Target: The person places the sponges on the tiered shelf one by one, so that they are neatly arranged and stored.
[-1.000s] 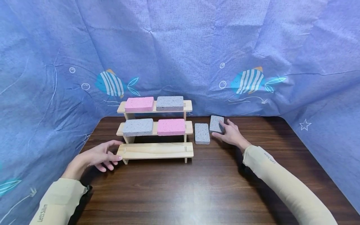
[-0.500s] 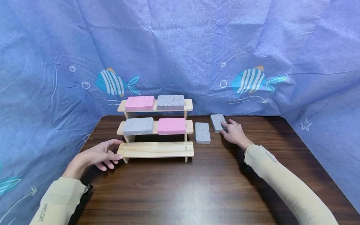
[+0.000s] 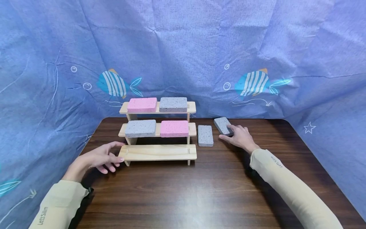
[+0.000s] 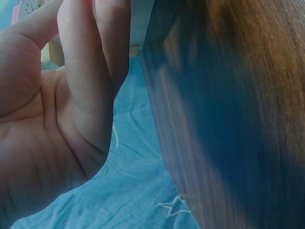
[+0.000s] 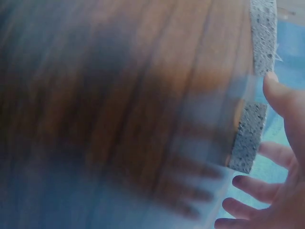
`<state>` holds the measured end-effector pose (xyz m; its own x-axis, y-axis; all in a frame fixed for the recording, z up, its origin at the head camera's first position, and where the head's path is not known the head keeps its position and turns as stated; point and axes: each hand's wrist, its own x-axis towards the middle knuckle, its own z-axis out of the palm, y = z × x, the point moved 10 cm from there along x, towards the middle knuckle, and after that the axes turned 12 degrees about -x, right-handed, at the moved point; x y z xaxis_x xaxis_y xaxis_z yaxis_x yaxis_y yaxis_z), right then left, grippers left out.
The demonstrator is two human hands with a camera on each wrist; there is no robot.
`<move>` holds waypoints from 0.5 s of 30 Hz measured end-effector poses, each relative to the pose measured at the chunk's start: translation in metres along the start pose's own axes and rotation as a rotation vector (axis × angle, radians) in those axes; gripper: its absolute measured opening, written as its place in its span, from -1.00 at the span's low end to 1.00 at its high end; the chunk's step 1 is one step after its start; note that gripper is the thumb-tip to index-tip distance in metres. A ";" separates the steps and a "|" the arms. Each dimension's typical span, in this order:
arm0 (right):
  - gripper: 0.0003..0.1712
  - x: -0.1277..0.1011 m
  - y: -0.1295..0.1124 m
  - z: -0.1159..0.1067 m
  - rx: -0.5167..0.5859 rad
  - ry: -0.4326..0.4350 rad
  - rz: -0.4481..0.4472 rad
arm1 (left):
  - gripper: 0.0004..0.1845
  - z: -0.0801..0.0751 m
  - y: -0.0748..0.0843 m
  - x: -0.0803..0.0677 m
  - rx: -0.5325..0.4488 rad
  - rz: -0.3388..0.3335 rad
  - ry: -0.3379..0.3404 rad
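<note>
six sponges show: four grey, two pink. one pink and one grey lie on the top step of the wooden rack (image 3: 158, 152), another pair on the middle step; the bottom step is bare. two grey ones lie on the table (image 3: 177, 194) right of the rack: the near grey sponge (image 3: 205, 135) untouched, the far grey sponge (image 3: 223, 125) skewed under the fingertips of the right hand (image 3: 240, 137), fingers fairly straight. left hand (image 3: 98, 158) rests relaxed, loosely spread, at the bottom step's left end. blue fish-print cloth (image 3: 183, 51) hangs behind.

Small brand print "Let's Slim" on left sleeve (image 3: 43, 216), same print upside down on right sleeve (image 3: 276, 161)
</note>
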<state>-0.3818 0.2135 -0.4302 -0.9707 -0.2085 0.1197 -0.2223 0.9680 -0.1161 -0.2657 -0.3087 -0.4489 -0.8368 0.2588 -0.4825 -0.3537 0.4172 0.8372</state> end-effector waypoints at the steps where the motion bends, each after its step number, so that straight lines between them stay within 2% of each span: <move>1: -0.01 0.000 0.001 0.001 0.002 0.007 0.019 | -0.14 0.000 0.000 0.000 0.000 -0.001 0.001; 7: -0.11 0.006 0.006 0.005 0.005 0.026 0.095 | -0.14 0.000 0.000 0.000 0.002 -0.006 0.005; 15: -0.13 0.008 0.007 0.006 0.003 0.003 0.090 | -0.16 -0.001 0.000 0.001 0.011 0.006 -0.001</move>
<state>-0.3919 0.2173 -0.4363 -0.9865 -0.1201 0.1112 -0.1342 0.9825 -0.1293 -0.2666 -0.3092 -0.4489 -0.8386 0.2617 -0.4778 -0.3442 0.4254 0.8370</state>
